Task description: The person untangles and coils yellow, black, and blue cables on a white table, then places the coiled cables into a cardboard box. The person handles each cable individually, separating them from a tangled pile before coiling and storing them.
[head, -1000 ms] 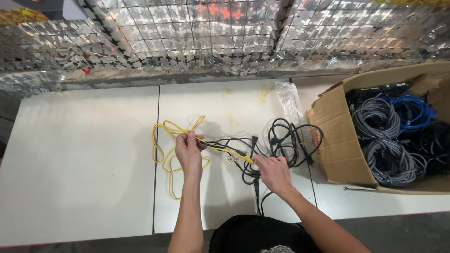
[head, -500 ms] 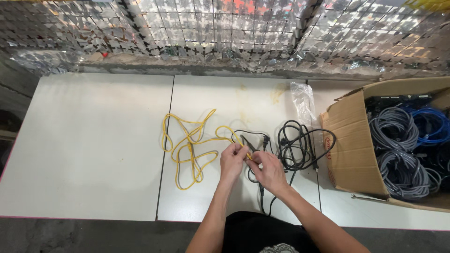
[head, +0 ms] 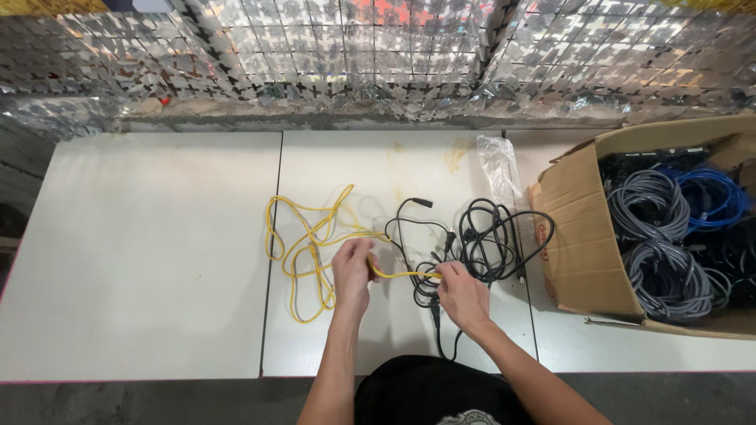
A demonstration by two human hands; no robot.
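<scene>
Head view: my left grip (head: 352, 267) and right grip (head: 459, 290) are both closed on the yellow cable (head: 309, 244), a short stretch taut between them, its loops lying leftward on the tabletop (head: 142, 260) beside black cables (head: 492, 240).

Looks like a workshop or warehouse sorting station, not a home. Plain white surface (head: 142, 252) made of panels butted together, bare and utilitarian. Back edge runs against a wall of shiny silver foil-like squares (head: 354, 55). At the right edge sits an open cardboard box (head: 579, 244) packed with coiled grey and blue cables (head: 669, 236). Loose yellow cable (head: 307, 244) and black cables (head: 488, 236) are spread mid-surface, a clear plastic bag (head: 500, 165) near the back.
</scene>
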